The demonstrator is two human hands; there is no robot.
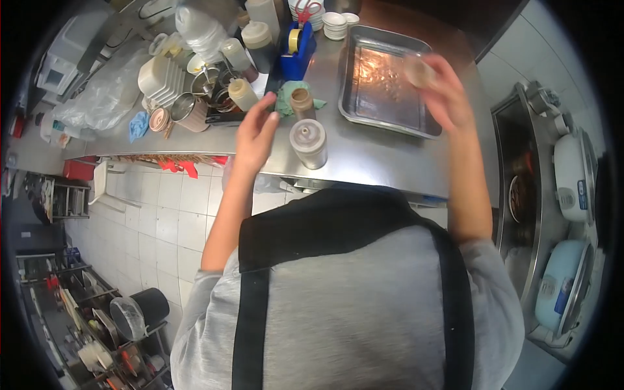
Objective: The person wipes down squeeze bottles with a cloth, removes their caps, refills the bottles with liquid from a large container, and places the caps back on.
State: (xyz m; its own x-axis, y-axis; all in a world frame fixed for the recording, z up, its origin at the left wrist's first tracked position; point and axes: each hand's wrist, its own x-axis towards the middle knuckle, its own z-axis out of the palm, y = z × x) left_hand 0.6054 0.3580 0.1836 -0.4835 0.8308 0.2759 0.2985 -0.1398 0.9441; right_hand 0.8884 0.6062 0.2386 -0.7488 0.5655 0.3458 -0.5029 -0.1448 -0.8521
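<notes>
My right hand [448, 97] is raised over the right side of a metal tray [344, 107], its fingers closed on a small pale round piece [418, 70], blurred, that looks like a cup or cap. My left hand [255, 133] hovers at the counter's front edge with its fingers apart and nothing in them. Just right of it stand two bottles. One is an uncapped bottle [301, 104] with brownish contents near its mouth; the other is a clear squeeze bottle [309, 144] with its nozzle top on. Behind them lies a crumpled green cloth [292, 97].
A blue tape dispenser [299, 55], several sauce bottles [258, 42] and stacked white bowls [336, 26] stand at the back of the steel counter [377, 153]. White containers [162, 81] are stacked at left. Rice cookers [565, 286] sit on the right.
</notes>
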